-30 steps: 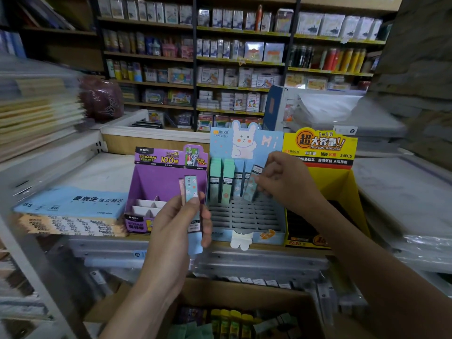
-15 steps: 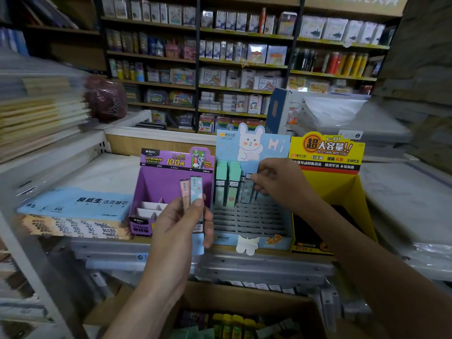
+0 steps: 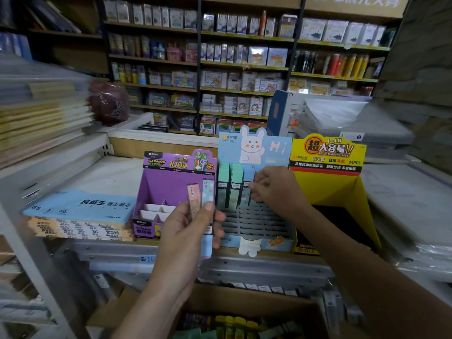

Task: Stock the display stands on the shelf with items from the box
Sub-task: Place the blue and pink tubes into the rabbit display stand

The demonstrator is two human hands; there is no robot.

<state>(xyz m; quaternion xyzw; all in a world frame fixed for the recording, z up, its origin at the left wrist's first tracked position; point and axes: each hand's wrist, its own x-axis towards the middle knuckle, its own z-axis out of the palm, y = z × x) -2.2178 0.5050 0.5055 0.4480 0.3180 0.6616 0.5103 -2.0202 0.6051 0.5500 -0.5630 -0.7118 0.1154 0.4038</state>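
Observation:
A light blue bunny display stand (image 3: 254, 226) with a grid of slots sits on the shelf between a purple stand (image 3: 166, 189) and a yellow stand (image 3: 342, 192). Two green lead cases (image 3: 230, 184) stand in its back row. My right hand (image 3: 276, 189) pinches a blue lead case (image 3: 247, 187) that stands next to them in the back row. My left hand (image 3: 188, 228) holds a pink case and a teal case (image 3: 200, 194) upright in front of the purple stand. A cardboard box (image 3: 244, 307) with several coloured cases lies below.
A blue pack of loose-leaf paper (image 3: 80, 209) lies on stacked packs at the left of the shelf. Wrapped paper stacks (image 3: 403, 204) fill the right. A metal shelf edge (image 3: 244, 263) runs between the stands and the box. Stocked shelves stand behind.
My right hand has lowered the blue case from a tilt into the back row beside the green cases. My left hand has stayed put with its cases.

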